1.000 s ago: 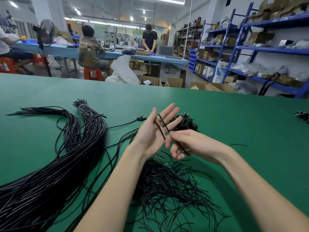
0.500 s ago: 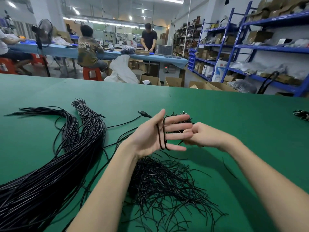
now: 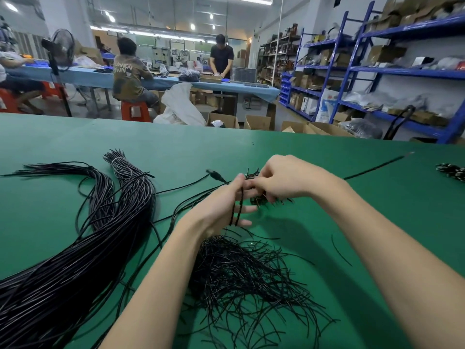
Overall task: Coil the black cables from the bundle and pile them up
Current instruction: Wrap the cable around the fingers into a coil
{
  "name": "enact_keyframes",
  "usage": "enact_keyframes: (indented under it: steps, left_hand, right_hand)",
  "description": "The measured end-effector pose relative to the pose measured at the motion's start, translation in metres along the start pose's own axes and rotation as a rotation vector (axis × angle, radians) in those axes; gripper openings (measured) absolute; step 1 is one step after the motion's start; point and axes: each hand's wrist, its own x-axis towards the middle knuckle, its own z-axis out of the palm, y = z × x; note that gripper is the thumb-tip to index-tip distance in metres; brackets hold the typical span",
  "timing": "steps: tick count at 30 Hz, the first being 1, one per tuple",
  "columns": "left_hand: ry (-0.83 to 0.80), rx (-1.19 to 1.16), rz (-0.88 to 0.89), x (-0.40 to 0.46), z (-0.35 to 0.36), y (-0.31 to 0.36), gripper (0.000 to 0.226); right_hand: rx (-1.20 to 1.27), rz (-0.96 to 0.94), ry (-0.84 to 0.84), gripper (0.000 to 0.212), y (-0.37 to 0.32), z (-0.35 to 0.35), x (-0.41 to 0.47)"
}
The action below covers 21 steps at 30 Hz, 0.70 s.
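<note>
Left hand (image 3: 221,207) keeps its fingers straight, cable (image 3: 239,210) looped across them, turns running near to far. Right hand (image 3: 281,180) pinches the cable just beyond (its free end trails far right). Bundle (image 3: 75,260) lies left on the worktop (image 3: 176,147).
</note>
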Motion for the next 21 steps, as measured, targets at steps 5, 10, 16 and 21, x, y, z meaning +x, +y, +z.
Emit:
enact_keyframes:
  steps: [5, 10, 16, 21]
  left_hand:
    - [-0.139, -0.387, 0.104, -0.003, -0.005, 0.007, 0.054]
    - [-0.15, -0.539, 0.165, -0.002, 0.001, 0.011, 0.059]
    - [-0.242, -0.532, 0.186, -0.008, 0.0, 0.014, 0.061]
    - [-0.362, -0.307, 0.087, -0.014, -0.001, 0.012, 0.064]
  right_hand:
    - [1.027, 0.015, -0.156, 0.039, 0.007, 0.045, -0.026]
    - [1.549, 0.078, -0.434, 0.032, 0.019, 0.082, -0.042]
    - [1.389, 0.192, -0.449, 0.039, 0.034, 0.087, -0.034]
    - [0.958, 0.122, -0.515, 0.022, 0.059, 0.059, -0.021]
